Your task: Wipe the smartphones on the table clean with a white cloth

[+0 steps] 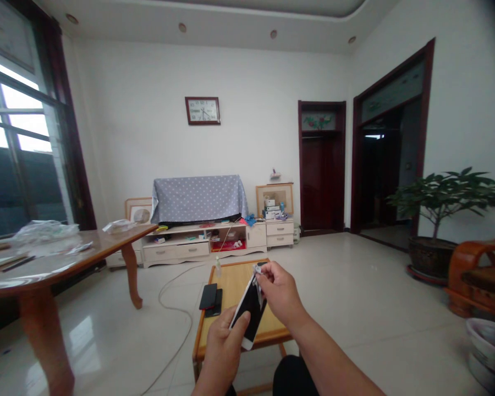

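A white-framed smartphone with a dark screen [246,324] is tilted above the small wooden table [236,270]. My left hand [225,344] grips its lower left side, thumb lying over the front. At the phone's upper end, my right hand [282,291] is closed in a pinch on a small crumpled white piece [257,269], which looks like tissue or a wipe. The fingers hide part of this piece and the phone's top corner. On the table to the left, a flat black phone-like slab [208,296] overlaps another dark slab [219,306]. A small clear bottle [218,267] stands at the table's far left corner.
A larger wooden table [107,242] with plastic bags on it stands at left. A cable [185,313] runs along the floor. Against the far wall is a low white cabinet [175,253]. To the right are a potted plant [433,256], a wooden chair [462,275] and a white bucket [489,352].
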`<state>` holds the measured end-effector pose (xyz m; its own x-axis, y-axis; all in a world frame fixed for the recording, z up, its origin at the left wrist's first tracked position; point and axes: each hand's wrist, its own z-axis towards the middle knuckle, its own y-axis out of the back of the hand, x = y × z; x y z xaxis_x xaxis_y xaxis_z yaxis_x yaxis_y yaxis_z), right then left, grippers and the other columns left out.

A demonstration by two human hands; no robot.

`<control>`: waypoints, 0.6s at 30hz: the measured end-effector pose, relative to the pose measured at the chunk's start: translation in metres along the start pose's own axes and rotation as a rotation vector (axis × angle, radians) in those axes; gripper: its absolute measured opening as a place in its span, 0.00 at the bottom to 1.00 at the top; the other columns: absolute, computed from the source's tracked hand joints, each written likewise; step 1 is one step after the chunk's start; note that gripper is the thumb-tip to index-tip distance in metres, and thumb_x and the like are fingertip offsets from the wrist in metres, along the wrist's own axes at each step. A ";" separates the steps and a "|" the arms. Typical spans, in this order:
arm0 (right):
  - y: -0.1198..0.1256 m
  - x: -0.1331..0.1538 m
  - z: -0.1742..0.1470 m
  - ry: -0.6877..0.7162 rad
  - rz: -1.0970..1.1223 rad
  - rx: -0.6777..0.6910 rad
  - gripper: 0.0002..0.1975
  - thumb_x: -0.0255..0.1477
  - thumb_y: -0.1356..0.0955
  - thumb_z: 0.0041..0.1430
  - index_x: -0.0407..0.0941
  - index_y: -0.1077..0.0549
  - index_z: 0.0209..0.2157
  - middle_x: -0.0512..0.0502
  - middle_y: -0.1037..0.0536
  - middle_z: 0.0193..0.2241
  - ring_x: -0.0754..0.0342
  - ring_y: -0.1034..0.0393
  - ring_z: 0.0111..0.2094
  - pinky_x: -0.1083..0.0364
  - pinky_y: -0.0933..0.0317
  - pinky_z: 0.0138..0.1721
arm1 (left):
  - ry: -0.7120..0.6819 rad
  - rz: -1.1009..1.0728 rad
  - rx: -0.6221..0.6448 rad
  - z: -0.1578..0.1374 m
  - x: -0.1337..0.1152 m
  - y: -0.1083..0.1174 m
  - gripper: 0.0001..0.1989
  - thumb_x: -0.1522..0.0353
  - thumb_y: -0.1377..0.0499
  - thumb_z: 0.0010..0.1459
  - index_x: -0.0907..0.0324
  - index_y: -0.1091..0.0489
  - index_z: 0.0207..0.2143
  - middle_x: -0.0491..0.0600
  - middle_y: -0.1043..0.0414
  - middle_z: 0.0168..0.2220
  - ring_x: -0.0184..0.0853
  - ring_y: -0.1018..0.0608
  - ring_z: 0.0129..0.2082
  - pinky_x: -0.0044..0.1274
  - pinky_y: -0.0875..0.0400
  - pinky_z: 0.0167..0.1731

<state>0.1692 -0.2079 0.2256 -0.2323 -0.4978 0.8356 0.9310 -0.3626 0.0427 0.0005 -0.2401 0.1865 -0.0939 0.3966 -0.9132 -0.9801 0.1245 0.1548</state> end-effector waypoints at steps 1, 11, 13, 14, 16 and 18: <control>0.002 0.000 0.002 -0.002 0.001 -0.015 0.06 0.34 0.33 0.57 0.46 0.28 0.32 0.52 0.27 0.24 0.55 0.33 0.24 0.58 0.39 0.26 | 0.012 -0.010 0.000 -0.001 -0.001 0.000 0.19 0.55 0.40 0.59 0.61 0.22 0.41 0.51 0.21 0.35 0.40 0.22 0.36 0.24 0.29 0.35; 0.001 0.001 -0.014 0.100 -0.133 -0.004 0.08 0.34 0.33 0.59 0.46 0.25 0.28 0.48 0.27 0.30 0.53 0.31 0.31 0.56 0.37 0.33 | 0.099 -0.118 -0.025 0.000 -0.001 -0.003 0.21 0.53 0.38 0.55 0.62 0.22 0.40 0.48 0.22 0.31 0.37 0.24 0.30 0.22 0.31 0.29; 0.005 0.003 -0.006 0.125 -0.141 -0.039 0.12 0.36 0.33 0.61 0.46 0.26 0.26 0.48 0.27 0.29 0.53 0.31 0.32 0.55 0.37 0.34 | 0.124 -0.133 -0.005 -0.001 0.000 -0.003 0.21 0.53 0.38 0.56 0.62 0.22 0.39 0.49 0.22 0.31 0.36 0.24 0.31 0.21 0.32 0.29; 0.007 0.003 -0.004 0.132 -0.155 -0.053 0.12 0.36 0.33 0.60 0.46 0.26 0.25 0.48 0.28 0.29 0.52 0.32 0.32 0.55 0.37 0.34 | 0.136 -0.146 -0.005 -0.001 0.000 -0.003 0.21 0.53 0.38 0.56 0.62 0.22 0.39 0.49 0.22 0.32 0.36 0.23 0.32 0.21 0.32 0.29; 0.007 0.001 -0.008 0.132 -0.193 -0.053 0.10 0.34 0.32 0.58 0.46 0.26 0.25 0.48 0.28 0.29 0.53 0.33 0.31 0.55 0.38 0.33 | 0.147 -0.178 -0.030 0.000 -0.001 -0.002 0.21 0.53 0.39 0.57 0.61 0.22 0.42 0.49 0.21 0.35 0.37 0.23 0.34 0.22 0.31 0.32; 0.002 -0.001 -0.023 0.136 -0.227 0.004 0.06 0.31 0.31 0.56 0.47 0.27 0.26 0.49 0.28 0.29 0.53 0.34 0.30 0.56 0.39 0.32 | 0.132 -0.206 -0.069 0.001 0.000 0.000 0.21 0.54 0.38 0.57 0.61 0.22 0.44 0.50 0.21 0.37 0.38 0.22 0.37 0.23 0.30 0.35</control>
<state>0.1645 -0.2262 0.2124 -0.4711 -0.5053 0.7231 0.8515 -0.4745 0.2232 0.0003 -0.2393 0.1869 0.0917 0.2465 -0.9648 -0.9900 0.1267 -0.0617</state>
